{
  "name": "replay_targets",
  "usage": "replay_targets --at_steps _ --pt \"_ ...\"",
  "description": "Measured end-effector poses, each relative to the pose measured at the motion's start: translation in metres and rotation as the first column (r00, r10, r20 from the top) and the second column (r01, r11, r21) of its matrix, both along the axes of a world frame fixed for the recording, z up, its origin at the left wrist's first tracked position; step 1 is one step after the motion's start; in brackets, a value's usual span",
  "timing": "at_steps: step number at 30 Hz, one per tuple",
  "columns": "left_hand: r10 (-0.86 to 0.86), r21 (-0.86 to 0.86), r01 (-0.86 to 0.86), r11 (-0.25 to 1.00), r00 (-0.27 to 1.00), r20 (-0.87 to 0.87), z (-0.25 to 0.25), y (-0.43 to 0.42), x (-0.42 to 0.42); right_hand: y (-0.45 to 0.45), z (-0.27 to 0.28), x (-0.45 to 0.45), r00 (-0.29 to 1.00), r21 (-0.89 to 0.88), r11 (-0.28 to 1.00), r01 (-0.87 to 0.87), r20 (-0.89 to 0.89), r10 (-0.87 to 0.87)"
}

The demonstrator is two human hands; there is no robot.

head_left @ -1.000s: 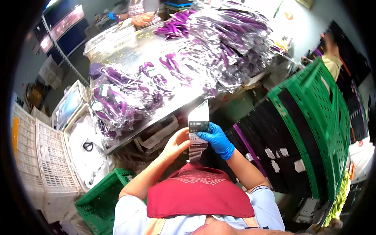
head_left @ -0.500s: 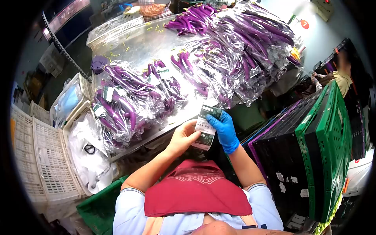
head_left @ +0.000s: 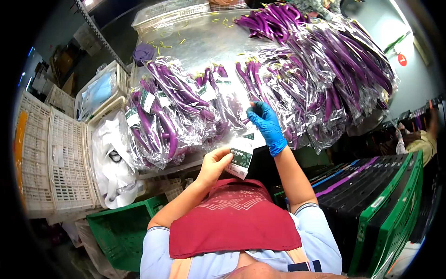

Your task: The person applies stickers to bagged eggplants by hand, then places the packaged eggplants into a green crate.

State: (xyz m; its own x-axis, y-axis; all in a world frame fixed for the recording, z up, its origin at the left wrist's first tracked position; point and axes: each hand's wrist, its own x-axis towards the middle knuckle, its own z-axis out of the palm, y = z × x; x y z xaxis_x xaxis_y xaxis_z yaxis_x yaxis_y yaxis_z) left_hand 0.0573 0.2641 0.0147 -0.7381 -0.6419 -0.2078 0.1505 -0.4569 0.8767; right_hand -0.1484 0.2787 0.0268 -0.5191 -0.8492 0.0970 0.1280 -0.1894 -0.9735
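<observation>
My left hand (head_left: 214, 166), bare, pinches a strip of printed green-and-white labels (head_left: 240, 160) above my apron. My right hand (head_left: 268, 126), in a blue glove, is raised past the strip towards the table. Its fingertips are drawn together; whether something thin sits between them I cannot make out. Just beyond those fingertips lie bagged eggplants (head_left: 251, 76) in clear, shiny plastic. To the left is a group of bagged eggplants (head_left: 167, 125), several bearing green-and-white labels. A larger heap of bagged eggplants (head_left: 330, 69) covers the right side.
Loose eggplants (head_left: 272, 21) lie at the back of the metal table (head_left: 186, 44), near scattered green bits. White baskets (head_left: 69, 158) and a bin of white plastic (head_left: 111, 162) stand left. Green crates (head_left: 125, 228) and stacked black-and-green crates (head_left: 371, 200) flank me. Another person (head_left: 420, 144) is at right.
My right hand has left the label strip and moved up towards the eggplants. My left hand keeps the strip, which now hangs lower and tilted. The camera view has shifted.
</observation>
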Motion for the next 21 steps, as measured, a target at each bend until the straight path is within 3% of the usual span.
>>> replay_targets --at_steps 1,3,4,5,7,10,14,17,18,21 --pt "0.040 0.009 -0.040 0.999 0.999 0.004 -0.002 0.000 0.000 -0.005 0.016 0.002 0.972 -0.002 0.998 0.064 -0.226 -0.063" --pt "0.110 0.023 -0.111 0.994 0.993 0.034 -0.006 0.000 -0.001 -0.010 0.032 -0.004 0.828 0.076 0.992 -0.098 -0.546 0.124" --pt "0.143 0.033 -0.145 0.989 0.989 0.039 -0.007 0.001 -0.002 -0.007 0.059 0.004 0.747 0.230 0.946 -0.228 -0.582 0.321" --pt "0.173 0.041 -0.175 0.984 0.984 0.045 -0.009 0.001 -0.002 -0.007 0.061 0.006 0.587 0.341 0.894 -0.292 -0.673 0.449" --pt "0.193 0.003 -0.194 0.981 0.979 0.060 -0.013 0.000 -0.002 -0.001 0.056 0.016 0.391 0.489 0.794 -0.362 -0.694 0.605" --pt "0.153 0.045 -0.156 0.987 0.987 0.057 -0.016 0.001 -0.007 0.011 0.035 0.023 0.333 0.499 0.794 -0.346 -0.726 0.602" --pt "0.009 0.101 -0.018 0.995 0.996 0.091 -0.013 0.001 -0.014 0.018 0.020 0.015 0.302 0.543 0.746 -0.386 -0.690 0.658" --pt "0.003 0.173 -0.009 0.985 0.999 0.037 -0.014 0.001 -0.023 0.013 0.024 0.001 0.377 0.606 0.668 -0.432 -0.552 0.744" --pt "-0.032 0.188 0.027 0.982 0.999 0.025 -0.012 -0.001 -0.026 0.010 0.021 -0.005 0.439 0.606 0.653 -0.455 -0.485 0.756" --pt "-0.049 0.234 0.040 0.971 0.998 0.032 -0.007 -0.006 -0.035 0.001 -0.010 -0.035 0.787 0.518 0.734 -0.438 -0.174 0.592"
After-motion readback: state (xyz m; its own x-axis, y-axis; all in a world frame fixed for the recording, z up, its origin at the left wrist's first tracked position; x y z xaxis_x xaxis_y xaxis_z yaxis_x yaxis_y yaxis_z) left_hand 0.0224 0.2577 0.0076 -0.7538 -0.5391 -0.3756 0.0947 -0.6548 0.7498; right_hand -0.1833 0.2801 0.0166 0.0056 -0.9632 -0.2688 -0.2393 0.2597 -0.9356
